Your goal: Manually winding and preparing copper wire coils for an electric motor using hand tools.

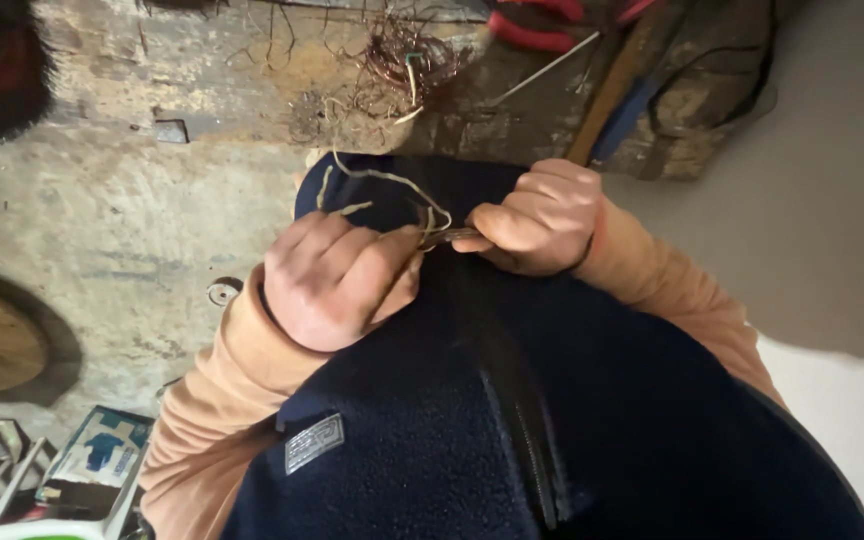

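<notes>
Pale wire strand (377, 180), thin and kinked, loops up from between my two hands in front of my dark blue fleece vest (472, 400), in the middle of the view. My left hand (337, 275) is clenched around the near end of it, fingers curled tight. My right hand (542, 215) is closed on a small dark tool (452, 237), probably pliers, whose tip meets the strand just beside my left thumb. I cannot see the tool's nose clearly enough to say whether it bites the strand or only touches it.

As I judge it, the work is mid-way: the free end curls loose above my hands, so that length seems already handled, while the part inside my left fist remains to be dealt with. On the far bench (252, 70) lies a tangle of reddish copper wire (407, 60), and to its right red-handled pliers (532, 35) and a wooden handle (612, 85) beside a blue one.

At the near left corner sits a flat rectangular box (102, 450) with a white ground and a blue picture on its face, propped in a white rack (22, 490). On the vest, lower left, is a small grey rectangular patch (314, 442).
</notes>
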